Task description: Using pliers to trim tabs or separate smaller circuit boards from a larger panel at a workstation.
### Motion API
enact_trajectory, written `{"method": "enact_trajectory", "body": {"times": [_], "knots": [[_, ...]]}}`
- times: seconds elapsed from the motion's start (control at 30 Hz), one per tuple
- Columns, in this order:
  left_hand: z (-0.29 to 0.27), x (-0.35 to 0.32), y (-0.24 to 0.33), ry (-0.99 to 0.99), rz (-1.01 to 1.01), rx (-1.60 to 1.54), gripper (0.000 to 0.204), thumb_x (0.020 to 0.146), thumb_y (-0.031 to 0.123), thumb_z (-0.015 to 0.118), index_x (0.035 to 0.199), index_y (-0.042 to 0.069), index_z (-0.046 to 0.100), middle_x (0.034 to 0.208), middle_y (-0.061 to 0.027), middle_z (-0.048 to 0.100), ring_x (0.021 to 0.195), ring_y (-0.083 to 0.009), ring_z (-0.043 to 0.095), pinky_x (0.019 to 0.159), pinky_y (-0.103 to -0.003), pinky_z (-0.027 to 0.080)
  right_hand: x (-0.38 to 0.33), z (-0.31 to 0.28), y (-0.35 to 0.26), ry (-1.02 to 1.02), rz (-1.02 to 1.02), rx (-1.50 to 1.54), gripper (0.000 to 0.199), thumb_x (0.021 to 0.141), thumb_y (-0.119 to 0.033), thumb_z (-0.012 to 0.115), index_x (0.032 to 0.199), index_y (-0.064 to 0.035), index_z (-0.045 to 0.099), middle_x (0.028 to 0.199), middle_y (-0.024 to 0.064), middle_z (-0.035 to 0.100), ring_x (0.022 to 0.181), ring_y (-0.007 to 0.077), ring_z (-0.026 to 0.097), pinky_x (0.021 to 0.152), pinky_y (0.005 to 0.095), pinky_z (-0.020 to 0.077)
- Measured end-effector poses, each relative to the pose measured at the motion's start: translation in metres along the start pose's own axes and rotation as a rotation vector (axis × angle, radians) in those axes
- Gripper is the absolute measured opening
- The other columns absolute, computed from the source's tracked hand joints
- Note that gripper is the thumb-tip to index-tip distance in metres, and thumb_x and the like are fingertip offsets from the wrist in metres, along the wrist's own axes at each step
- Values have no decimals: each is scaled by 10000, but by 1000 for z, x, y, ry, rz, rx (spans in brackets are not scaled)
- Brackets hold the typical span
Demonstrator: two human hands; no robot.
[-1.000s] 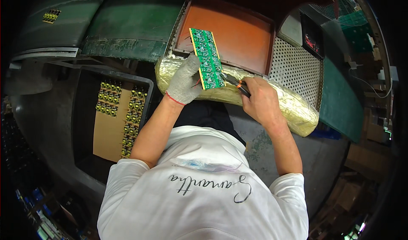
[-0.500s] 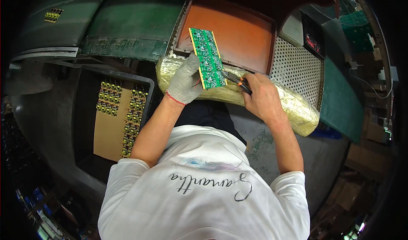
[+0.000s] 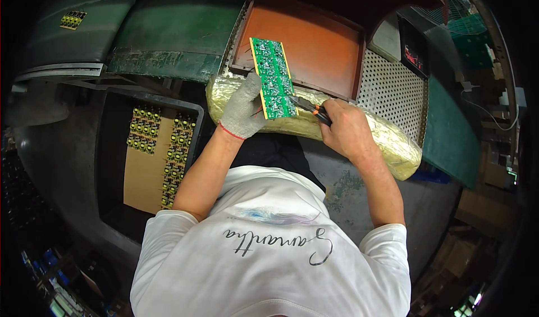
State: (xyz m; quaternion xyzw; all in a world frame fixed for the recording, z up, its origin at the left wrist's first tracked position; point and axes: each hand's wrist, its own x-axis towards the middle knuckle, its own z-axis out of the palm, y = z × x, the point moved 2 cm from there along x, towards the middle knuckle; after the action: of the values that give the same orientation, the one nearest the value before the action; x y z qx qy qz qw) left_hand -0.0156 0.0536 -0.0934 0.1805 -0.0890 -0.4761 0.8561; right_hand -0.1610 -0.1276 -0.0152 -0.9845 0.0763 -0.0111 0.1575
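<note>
Green circuit board [image 3: 273, 78], flat, rectangular, densely studded, held tilted above a yellow foil-wrapped padded roll [image 3: 359, 131] at the near edge of an orange-brown tray [image 3: 320, 47]. Left hand [image 3: 242, 110], in a grey knit glove, grips the board's lower left edge; open tray surface lies beyond. Right hand [image 3: 345, 129], bare, is clenched around a dark orange-handled tool [image 3: 309, 107] whose tip meets the board's lower right corner.

Green circuit board [image 3: 273, 78], long and rectangular, held tilted by its lower edge above the yellow wrapped pad [image 3: 359, 130], solder side up, with small cutters [image 3: 309, 107], dark with orange-marked handles, touching its lower right corner
</note>
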Motion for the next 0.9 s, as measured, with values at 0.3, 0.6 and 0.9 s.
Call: {"method": "enact_trajectory", "body": {"times": [0.3,0.6,0.9], "knots": [[-3,-1,-2,-16,10,-14,588,1057,483,586,1476,79,500,1336,-104,647,1235,-237,649,1072,-441,550,19,-1,-3,150,-6,-35,214,797,-109,766,947,-23,640,922,182,674,897,393,685,787,497,559],[2,-1,1,-10,4,37,577,1052,465,606,1468,79,503,1318,-87,654,1221,-224,652,1069,-417,545,19,-1,0,58,13,-77,312,804,-78,758,1095,-20,661,954,198,679,902,415,675,786,498,549],[4,-2,1,29,-1,45,539,1057,430,620,1461,90,513,1307,-85,659,1212,-216,656,1049,-406,553,16,-4,-5,152,-23,-62,270,801,-85,751,1045,-15,657,909,195,676,869,416,677,772,499,555]]}}
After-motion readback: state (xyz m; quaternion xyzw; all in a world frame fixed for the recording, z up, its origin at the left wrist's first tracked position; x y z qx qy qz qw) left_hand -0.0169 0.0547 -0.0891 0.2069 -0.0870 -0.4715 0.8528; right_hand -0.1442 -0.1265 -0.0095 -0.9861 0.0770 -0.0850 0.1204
